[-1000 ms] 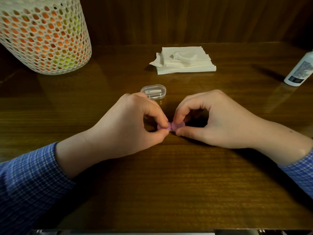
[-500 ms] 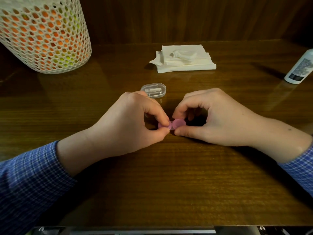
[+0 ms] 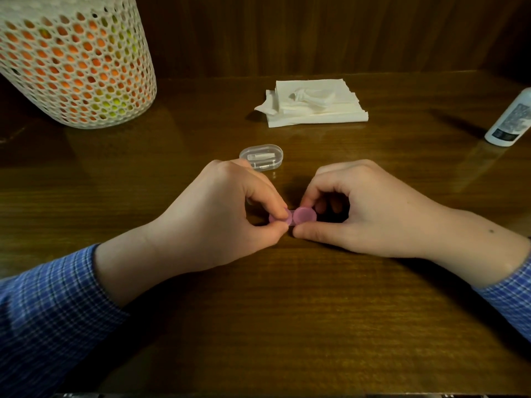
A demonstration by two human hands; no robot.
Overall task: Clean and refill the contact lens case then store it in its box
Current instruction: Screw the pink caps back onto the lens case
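— Where does the job stand, would you say?

— Hard to be sure, but early or midway is my guess. The pink contact lens case (image 3: 298, 216) sits low over the table (image 3: 287, 326), and both round caps look to be on it. The left hand (image 3: 227, 214) has thumb and forefinger curled round the left cap; the right hand (image 3: 353, 208) pinches the right cap the same way, thumb on the near side and fingertips on the far side.

— So are they opening it or closing it?

— I cannot tell from this. The grip suits twisting a cap either way. If the caps are coming off, cleaning and refilling are both still ahead. If they are going on, only the boxing is left.

— Any signs of which?

— Few. Beyond the case lies a stack of white tissues (image 3: 313, 101) with a crumpled one on top, which may have been used for wiping, though that is a guess. The white solution bottle (image 3: 511, 119) stands far off to the right of the case, well apart from the hands; its top is cut off by the frame's edge.

— And the box?

— A small clear plastic box (image 3: 263, 156) lies just beyond the case, partly behind the left hand. It looks closed, with something pale inside. The case is certainly not in it yet, so storing remains to be done.

— Anything else?

— A white mesh basket (image 3: 74, 67) of orange and yellow things stands far to the left of the case.
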